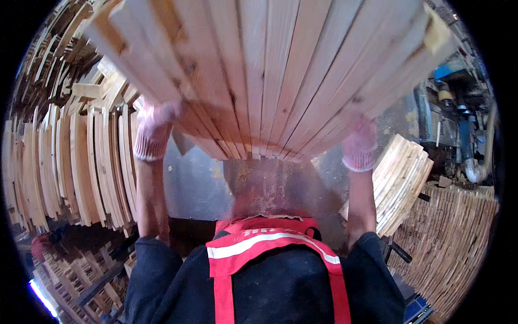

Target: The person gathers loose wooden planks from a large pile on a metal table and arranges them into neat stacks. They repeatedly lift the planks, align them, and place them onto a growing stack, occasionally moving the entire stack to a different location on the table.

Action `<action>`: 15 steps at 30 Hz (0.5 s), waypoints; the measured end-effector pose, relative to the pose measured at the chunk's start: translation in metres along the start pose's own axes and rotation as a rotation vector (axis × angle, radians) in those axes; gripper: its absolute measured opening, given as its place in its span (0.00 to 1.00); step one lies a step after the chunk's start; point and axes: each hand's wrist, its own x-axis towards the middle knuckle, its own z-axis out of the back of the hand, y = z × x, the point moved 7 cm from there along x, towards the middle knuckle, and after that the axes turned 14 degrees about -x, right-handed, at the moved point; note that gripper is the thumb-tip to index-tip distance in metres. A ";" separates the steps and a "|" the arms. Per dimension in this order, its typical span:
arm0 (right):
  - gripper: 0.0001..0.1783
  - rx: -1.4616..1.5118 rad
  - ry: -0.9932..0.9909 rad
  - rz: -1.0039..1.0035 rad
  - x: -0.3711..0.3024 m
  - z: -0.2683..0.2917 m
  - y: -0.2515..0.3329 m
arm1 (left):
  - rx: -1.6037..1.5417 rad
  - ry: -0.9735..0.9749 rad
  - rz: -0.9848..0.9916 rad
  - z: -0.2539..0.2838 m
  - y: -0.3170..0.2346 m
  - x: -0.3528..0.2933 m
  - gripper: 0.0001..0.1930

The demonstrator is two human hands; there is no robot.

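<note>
A wide bundle of pale wooden boards is raised upright in front of me, its lower ends close to a grey metal table. My left hand, in a pinkish knit glove, presses against the bundle's left side. On the opposite side my gloved right hand grips the outer boards. Both hands squeeze the row of boards together between them. The fingertips are partly hidden by the wood and somewhat blurred.
Stacked boards stand in a long row at left. A smaller stack of boards lies beside my right forearm, with a large pile of thin slats beyond it. Blue machinery is at far right. Sawdust lies on the table.
</note>
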 end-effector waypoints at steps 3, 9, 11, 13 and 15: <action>0.29 -0.220 0.038 -0.050 -0.031 0.023 -0.039 | -0.007 0.023 0.101 0.030 0.011 -0.046 0.32; 0.30 -0.389 0.181 -0.420 -0.165 0.096 -0.111 | 0.082 0.125 0.459 0.082 0.072 -0.179 0.34; 0.31 -0.390 0.244 -0.496 -0.204 0.103 -0.128 | 0.143 0.157 0.556 0.094 0.086 -0.220 0.35; 0.31 -0.377 0.312 -0.531 -0.234 0.099 -0.138 | 0.229 0.204 0.635 0.102 0.098 -0.250 0.35; 0.32 -0.350 0.392 -0.519 -0.252 0.081 -0.134 | 0.330 0.261 0.672 0.106 0.111 -0.262 0.36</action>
